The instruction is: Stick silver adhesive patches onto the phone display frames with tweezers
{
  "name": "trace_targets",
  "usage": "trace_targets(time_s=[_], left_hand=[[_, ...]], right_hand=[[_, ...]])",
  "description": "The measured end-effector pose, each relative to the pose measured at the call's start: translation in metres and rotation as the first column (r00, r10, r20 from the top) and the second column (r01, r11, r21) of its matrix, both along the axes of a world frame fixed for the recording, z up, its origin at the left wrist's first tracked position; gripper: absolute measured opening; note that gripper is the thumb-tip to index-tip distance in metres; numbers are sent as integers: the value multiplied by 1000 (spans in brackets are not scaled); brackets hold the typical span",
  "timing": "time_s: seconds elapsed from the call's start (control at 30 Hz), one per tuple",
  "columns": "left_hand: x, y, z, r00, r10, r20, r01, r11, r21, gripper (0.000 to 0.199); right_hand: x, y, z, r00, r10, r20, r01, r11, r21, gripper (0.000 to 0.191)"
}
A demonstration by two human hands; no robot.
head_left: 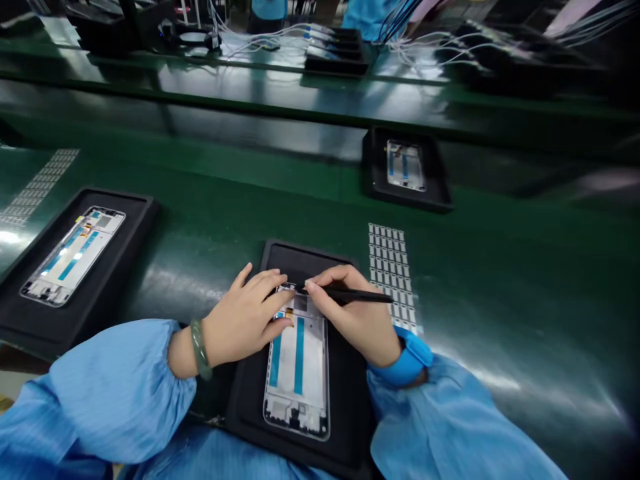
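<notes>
A phone frame [313, 373] with blue strips lies in a black foam tray [350, 413] in front of me. My right hand [355, 310] pinches a pair of black tweezers [363, 295], its tip at the frame's top end. The tip itself is too small to make out. My left hand [253, 313] rests with fingers spread over the frame's upper left part, fingertips close to the tweezers' tip. Just right of the tray lies a sheet of small pale stickers [390, 267], partly behind my right hand.
At left, another black tray [135, 227] holds a similar phone frame [75, 257]. A third tray [435, 190] with a frame [405, 165] stands farther back. A second sticker sheet [43, 187] lies far left. Cables [270, 37] and black racks [337, 53] sit on the raised shelf behind.
</notes>
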State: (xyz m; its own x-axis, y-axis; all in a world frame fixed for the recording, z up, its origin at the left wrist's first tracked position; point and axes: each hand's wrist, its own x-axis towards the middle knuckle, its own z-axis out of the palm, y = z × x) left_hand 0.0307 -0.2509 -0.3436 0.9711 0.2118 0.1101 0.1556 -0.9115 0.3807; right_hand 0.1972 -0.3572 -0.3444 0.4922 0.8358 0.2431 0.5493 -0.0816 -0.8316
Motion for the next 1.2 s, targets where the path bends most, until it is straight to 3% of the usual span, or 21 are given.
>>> trace_targets(time_s=[0.17,0.47,0.93,1.2], left_hand=[[3,1,0,998,44,41,-40,996,-79,32],[23,7,-1,975,143,168,-125,986,-112,16],[26,7,-3,973,158,166,-139,983,-120,14],[30,6,-1,971,188,149,-178,981,-80,12]], right_hand=[[-1,-3,0,992,30,119,-34,999,32,9],[1,-6,0,980,111,167,-121,991,50,14],[1,-6,-1,943,186,276,-220,971,98,16],[0,-6,-2,942,147,301,-184,978,97,14]])
